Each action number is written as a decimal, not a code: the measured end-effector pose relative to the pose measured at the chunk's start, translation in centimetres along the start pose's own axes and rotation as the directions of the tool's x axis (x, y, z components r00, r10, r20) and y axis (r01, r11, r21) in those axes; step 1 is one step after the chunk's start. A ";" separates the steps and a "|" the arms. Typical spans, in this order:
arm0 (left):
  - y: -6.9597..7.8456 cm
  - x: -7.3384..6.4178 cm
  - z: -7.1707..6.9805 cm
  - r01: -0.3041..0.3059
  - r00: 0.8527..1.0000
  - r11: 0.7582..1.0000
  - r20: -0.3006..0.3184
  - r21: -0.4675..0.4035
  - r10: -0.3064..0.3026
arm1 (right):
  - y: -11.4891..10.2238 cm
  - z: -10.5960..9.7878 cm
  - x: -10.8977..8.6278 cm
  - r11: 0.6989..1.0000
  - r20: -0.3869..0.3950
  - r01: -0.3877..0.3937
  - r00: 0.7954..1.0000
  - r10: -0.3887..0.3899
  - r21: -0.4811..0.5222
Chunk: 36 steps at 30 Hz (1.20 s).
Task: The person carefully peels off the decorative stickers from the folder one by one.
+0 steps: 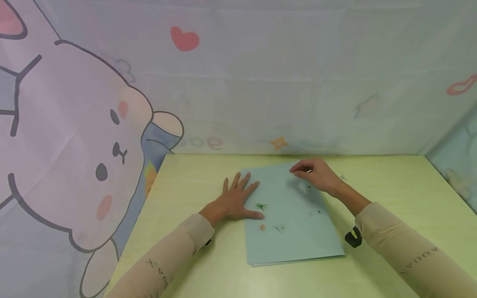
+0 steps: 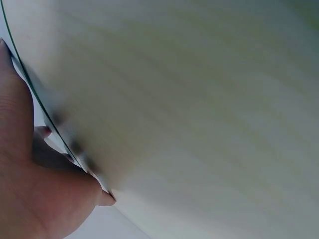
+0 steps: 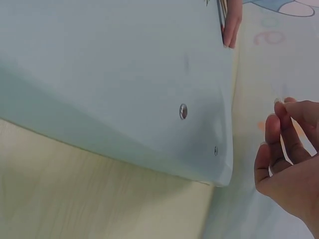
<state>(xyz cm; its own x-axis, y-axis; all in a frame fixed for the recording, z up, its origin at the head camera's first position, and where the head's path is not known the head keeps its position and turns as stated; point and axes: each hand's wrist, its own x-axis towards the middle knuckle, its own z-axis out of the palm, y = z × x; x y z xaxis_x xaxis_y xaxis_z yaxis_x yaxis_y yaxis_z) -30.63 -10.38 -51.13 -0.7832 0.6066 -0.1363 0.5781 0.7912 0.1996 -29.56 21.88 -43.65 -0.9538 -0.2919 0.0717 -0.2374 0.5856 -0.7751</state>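
Observation:
A light blue-green folder [image 1: 290,231] lies on the table, with small green, orange and grey pictures on its left half. My left hand [image 1: 234,202] rests on its left edge, fingers spread and the palm partly off the cover. Above its far right part, my right hand [image 1: 319,176] pinches a small pale piece [image 1: 292,174] between thumb and index finger; I cannot tell its kind. The other fingers of that hand curl loosely in the right wrist view. Two small silver studs [image 3: 183,111] sit near the folder's right side.
A small picture like those on the cover [image 1: 343,178] lies on the table to the right of the folder. The pale yellow-green table [image 1: 201,178] meets a printed cloth [image 1: 279,82] at its far edge. A large cartoon animal covers the cloth's left side.

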 end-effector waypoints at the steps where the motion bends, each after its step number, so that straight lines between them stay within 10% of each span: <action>1: 0.0 0.0 0.0 -0.001 1.000 1.000 -0.002 0.000 0.001 | 0.1 -0.1 0.0 1.000 -0.005 -0.006 1.000 0.006 0.000; 18: 0.0 0.2 0.2 -0.015 1.000 1.000 -0.002 -0.009 0.015 | 2.4 -4.6 -2.3 0.995 -0.096 -0.099 0.991 0.096 -0.020; 36: 0.1 -0.2 -0.2 -0.019 1.000 1.000 -0.009 -0.016 0.019 | 10.6 -9.3 -5.8 0.963 -0.179 -0.261 0.952 0.247 -0.062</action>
<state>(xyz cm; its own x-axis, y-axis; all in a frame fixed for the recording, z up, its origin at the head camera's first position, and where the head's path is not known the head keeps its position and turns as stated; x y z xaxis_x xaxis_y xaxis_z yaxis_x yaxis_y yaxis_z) -30.44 -10.43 -50.90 -0.7740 0.6209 -0.1241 0.5892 0.7780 0.2180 -28.21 36.80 -46.42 -0.9999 0.0016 -0.0109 0.0090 0.6873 -0.7264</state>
